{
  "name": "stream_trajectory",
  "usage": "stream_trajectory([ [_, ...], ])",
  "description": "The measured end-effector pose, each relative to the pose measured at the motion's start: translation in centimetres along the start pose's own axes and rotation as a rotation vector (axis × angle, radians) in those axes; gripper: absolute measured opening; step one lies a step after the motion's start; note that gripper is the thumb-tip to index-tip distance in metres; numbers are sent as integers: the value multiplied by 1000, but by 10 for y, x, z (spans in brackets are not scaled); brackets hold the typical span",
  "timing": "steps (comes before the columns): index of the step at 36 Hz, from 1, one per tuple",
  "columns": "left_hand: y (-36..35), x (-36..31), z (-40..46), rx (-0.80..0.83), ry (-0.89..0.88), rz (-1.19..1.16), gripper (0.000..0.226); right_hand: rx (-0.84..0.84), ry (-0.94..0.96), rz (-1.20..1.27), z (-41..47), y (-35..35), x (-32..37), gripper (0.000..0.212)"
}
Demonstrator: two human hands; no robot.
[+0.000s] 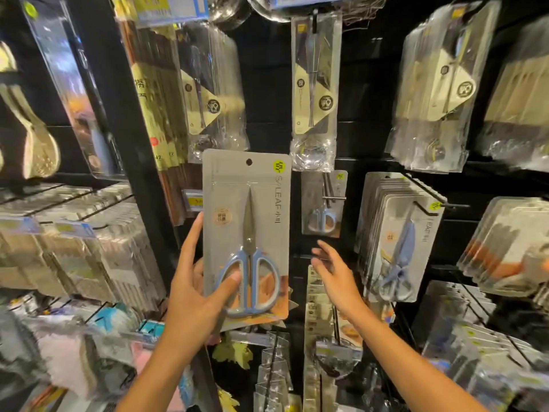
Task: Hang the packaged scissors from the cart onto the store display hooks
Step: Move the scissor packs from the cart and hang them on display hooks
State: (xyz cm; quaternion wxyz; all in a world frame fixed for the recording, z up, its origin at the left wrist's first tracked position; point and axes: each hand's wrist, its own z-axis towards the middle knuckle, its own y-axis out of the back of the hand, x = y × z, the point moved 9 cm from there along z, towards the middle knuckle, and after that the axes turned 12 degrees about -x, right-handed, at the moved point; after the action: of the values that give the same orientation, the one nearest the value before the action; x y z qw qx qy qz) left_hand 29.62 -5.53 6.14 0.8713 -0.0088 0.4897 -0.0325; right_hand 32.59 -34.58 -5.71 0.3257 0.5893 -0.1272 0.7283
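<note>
scissors pack (246, 221) before lone hung pack (323, 203), full hook (427, 208) beside

matt grey card scissors pack (246, 233), blue plastic handles, glossy clear wrappers (315, 84)

Person, head-worn view: two forearms and two hands, bare.

Left hand (196, 292): no glove, no ring, no watch or band at the wrist; thumbnail short and plain. Right hand (335, 275): likewise ungloved, fingers without rings, wrist unadorned. Both forearms enter from the lower edge uncovered along their whole visible length; no sleeve, cuff or strap shows. Slender build. Rest of body out of view.
</note>
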Motion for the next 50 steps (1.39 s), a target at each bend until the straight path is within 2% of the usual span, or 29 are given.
stream_trajectory([
  [6, -9, 6, -9, 44, -2, -18, 94, 139, 149, 235, -67, 7, 87, 53],
  [10, -24, 10, -15, 94, -5, -33, 92, 133, 233, 220, -83, 24, 116, 67],
  [15, -42, 17, -25, 160, 13, -54, 95, 80, 240, 136, -90, 38, 111, 80],
  [22, -59, 37, -36, 244, 50, -47, 101, -9, 255, 53, -101, 58, 95, 83],
  [32, -83, 65, -42, 403, 23, 83, 96, -144, 216, -8, -106, 77, 64, 85],
  [39, -96, 85, -45, 438, 66, 150, 100, -131, 141, -18, -104, 76, 42, 84],
  [50, -108, 84, -35, 444, 85, 112, 100, -137, 155, -10, -90, 85, 47, 80],
])
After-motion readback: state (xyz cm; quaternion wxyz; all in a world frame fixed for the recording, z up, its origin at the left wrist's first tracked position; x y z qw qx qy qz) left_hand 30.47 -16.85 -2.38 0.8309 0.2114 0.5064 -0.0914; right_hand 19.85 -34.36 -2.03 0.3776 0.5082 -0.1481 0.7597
